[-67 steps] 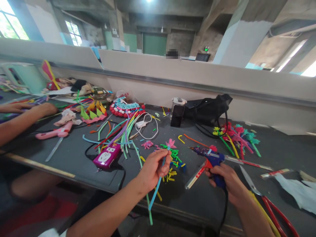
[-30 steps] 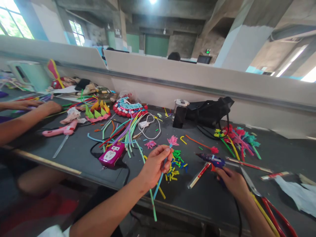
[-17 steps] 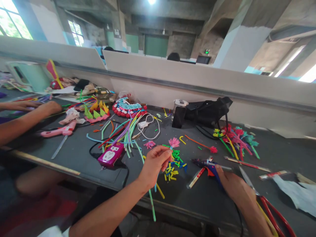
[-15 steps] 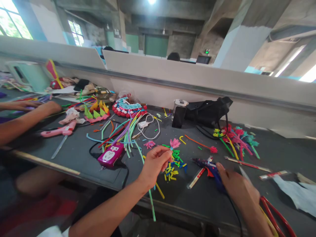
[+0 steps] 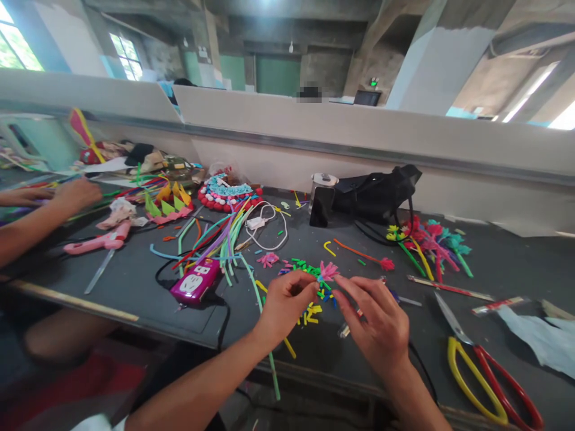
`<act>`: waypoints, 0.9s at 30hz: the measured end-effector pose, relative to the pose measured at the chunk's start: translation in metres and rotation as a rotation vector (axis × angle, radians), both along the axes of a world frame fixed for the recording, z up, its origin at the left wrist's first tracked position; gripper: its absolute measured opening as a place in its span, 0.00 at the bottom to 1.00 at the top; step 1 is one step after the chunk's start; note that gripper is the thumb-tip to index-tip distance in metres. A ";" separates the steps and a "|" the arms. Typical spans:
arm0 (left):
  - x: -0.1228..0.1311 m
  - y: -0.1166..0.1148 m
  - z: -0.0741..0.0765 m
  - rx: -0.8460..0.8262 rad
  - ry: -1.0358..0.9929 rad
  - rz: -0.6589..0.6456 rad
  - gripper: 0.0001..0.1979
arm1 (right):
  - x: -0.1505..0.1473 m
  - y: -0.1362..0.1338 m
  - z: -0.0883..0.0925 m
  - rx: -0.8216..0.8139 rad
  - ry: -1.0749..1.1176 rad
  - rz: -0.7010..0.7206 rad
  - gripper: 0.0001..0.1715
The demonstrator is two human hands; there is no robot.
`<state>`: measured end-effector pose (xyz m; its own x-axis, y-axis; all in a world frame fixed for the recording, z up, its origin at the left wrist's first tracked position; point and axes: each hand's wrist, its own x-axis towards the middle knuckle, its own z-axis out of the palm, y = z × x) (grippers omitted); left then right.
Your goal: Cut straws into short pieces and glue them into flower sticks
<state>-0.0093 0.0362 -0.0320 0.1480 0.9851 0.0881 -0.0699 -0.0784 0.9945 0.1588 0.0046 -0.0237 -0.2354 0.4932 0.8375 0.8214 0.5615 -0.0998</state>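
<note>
My left hand (image 5: 291,305) pinches a small pink flower (image 5: 329,271) by its light-blue base, above the table's middle. It looks made of fuzzy pipe-cleaner pieces. Close on its right is my right hand (image 5: 377,317), thumb and forefinger apart and holding nothing; the forefinger's tip is at the petals, but whether it touches them I cannot tell. Behind this hand a purple-blue glue gun (image 5: 394,296) lies mostly hidden. Cut green, blue and yellow bits (image 5: 311,313) are scattered beneath the flower. Another pink flower head (image 5: 268,259) lies to the left.
Scissors (image 5: 465,340) with yellow and red handles lie at right. Beyond are a bunch of flowers (image 5: 433,239), a black bag (image 5: 377,194) and a phone (image 5: 322,206). Left are a magenta box (image 5: 197,284), long stems (image 5: 233,239) and a pink glue gun (image 5: 101,241). A co-worker's hands (image 5: 76,194) work at far left.
My right hand has come off the purple-blue glue gun and moved left to the pink flower. My left hand keeps its hold, with the flower slightly further right and lower.
</note>
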 end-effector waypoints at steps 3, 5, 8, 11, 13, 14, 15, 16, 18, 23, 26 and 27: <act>0.001 -0.003 -0.002 0.056 0.065 -0.010 0.07 | 0.000 0.002 0.000 -0.012 0.005 0.008 0.13; 0.001 -0.004 -0.003 0.086 0.086 -0.016 0.07 | -0.001 0.002 0.001 -0.019 0.023 0.015 0.11; 0.000 -0.004 -0.003 0.112 0.117 -0.007 0.07 | -0.003 0.001 0.002 -0.037 0.063 0.026 0.08; 0.000 -0.004 -0.003 0.131 0.164 -0.015 0.08 | -0.003 0.000 0.002 -0.049 0.085 0.031 0.07; 0.000 -0.003 -0.002 0.144 0.181 -0.013 0.09 | -0.004 0.000 0.002 -0.058 0.086 0.022 0.06; 0.000 -0.003 -0.002 0.152 0.184 -0.006 0.08 | -0.004 0.000 0.001 -0.063 0.088 0.018 0.06; 0.000 -0.003 -0.002 0.159 0.184 0.002 0.08 | -0.004 0.000 0.001 -0.067 0.091 0.018 0.06; 0.001 -0.003 -0.002 0.165 0.182 0.010 0.08 | -0.004 0.000 0.002 -0.070 0.094 0.020 0.06; 0.001 -0.003 -0.002 0.171 0.178 0.020 0.07 | -0.005 0.000 0.002 -0.070 0.103 0.023 0.06; 0.000 -0.004 -0.002 0.181 0.180 0.003 0.07 | -0.006 0.000 0.004 -0.074 0.117 0.003 0.05; 0.000 -0.005 -0.001 0.188 0.180 0.004 0.06 | -0.006 -0.001 0.003 -0.095 0.127 -0.004 0.04; 0.000 -0.005 -0.001 0.191 0.182 0.008 0.06 | -0.006 -0.001 0.002 -0.101 0.128 -0.002 0.04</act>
<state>-0.0094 0.0313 -0.0327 0.1707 0.9543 0.2454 0.1098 -0.2659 0.9577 0.1532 0.0037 -0.0219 -0.1290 0.5765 0.8069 0.7998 0.5415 -0.2591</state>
